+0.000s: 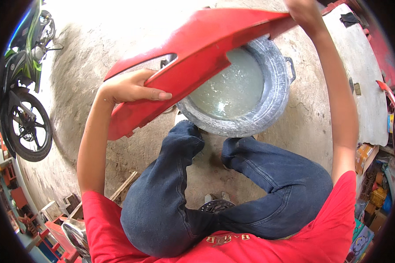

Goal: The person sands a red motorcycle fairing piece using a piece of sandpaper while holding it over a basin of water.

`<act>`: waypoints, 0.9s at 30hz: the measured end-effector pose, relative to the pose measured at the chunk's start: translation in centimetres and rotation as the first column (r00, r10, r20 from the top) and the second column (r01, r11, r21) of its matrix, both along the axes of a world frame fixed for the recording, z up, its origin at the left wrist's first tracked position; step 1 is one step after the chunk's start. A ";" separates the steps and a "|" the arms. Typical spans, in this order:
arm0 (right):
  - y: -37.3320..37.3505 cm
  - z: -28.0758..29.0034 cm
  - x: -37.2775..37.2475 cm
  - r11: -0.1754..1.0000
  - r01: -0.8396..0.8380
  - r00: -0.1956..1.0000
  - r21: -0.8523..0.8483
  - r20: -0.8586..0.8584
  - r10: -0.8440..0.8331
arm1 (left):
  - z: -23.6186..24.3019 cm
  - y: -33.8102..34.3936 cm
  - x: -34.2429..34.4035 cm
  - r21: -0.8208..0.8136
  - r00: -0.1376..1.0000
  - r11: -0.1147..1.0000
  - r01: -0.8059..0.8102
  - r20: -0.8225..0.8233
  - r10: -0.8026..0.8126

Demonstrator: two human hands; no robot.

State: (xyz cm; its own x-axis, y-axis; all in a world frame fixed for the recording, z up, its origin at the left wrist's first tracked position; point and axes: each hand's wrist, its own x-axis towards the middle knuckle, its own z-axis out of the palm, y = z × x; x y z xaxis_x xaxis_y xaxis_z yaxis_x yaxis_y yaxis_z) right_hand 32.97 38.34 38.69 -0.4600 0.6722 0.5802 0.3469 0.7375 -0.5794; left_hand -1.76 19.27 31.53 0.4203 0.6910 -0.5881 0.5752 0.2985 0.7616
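Note:
A long red motorcycle fairing panel (197,46) is held up at a slant over a grey metal pot (274,87) of cloudy water. My left hand (134,87) grips its lower left part, the thumb lying across the red face near a slot-shaped opening. At the far upper right end, my right hand (303,16) is closed on the panel's narrow tip; it is slightly blurred and partly cut off by the picture's edge. The panel hides the pot's far left side. The pot stands on the floor just in front of my feet.
A black and green motorcycle (26,101) stands at the left on the concrete floor (81,57). Under me, a perforated metal disc (217,205) lies between my legs. Boxes and assorted clutter (375,193) fill the right side. Wooden sticks (123,186) lie by my left arm.

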 end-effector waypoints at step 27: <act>-9.6 -36.0 7.0 0.880 0.234 0.891 -0.413 0.453 -0.025 | 3.7 18.9 9.8 0.084 0.746 0.888 -0.452 0.582 0.325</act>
State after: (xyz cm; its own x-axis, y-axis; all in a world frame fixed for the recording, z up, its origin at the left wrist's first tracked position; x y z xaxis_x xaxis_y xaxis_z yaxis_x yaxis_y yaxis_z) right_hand 40.00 28.74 2.73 -0.4778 0.8780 -0.0276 0.7073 0.3659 -0.6049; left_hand 8.05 38.14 35.19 0.2890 0.9415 -0.1733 -0.0788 0.2038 0.9758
